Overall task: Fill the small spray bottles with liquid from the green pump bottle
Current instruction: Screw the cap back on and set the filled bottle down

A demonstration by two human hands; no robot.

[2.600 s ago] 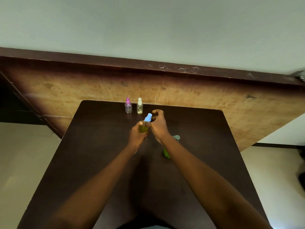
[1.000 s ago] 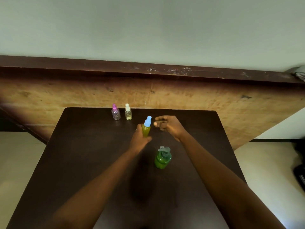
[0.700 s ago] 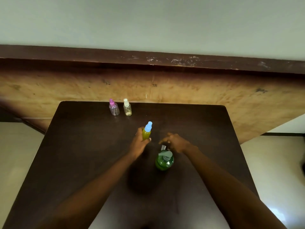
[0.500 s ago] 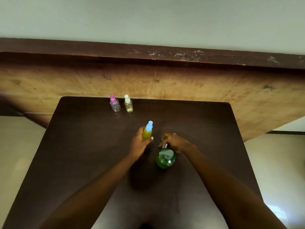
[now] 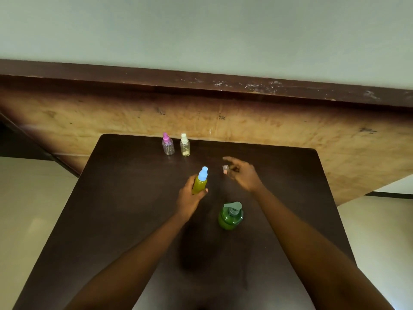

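My left hand grips a small spray bottle with a blue top, filled with yellow-green liquid, and holds it upright above the dark table. To its right, my right hand pinches a small clear cap between fingertips. The green pump bottle stands on the table below my right hand, untouched. Two more small spray bottles stand at the table's far edge: a clear one with a pink top and one with a white top holding a little yellowish liquid.
A worn wooden panel with a dark top rail rises just behind the table's far edge. Pale floor lies to the left and right of the table.
My right hand came down beside the pump bottle, picked up the small clear cap, and rose to the right of the blue-topped bottle. My left hand kept holding that bottle.
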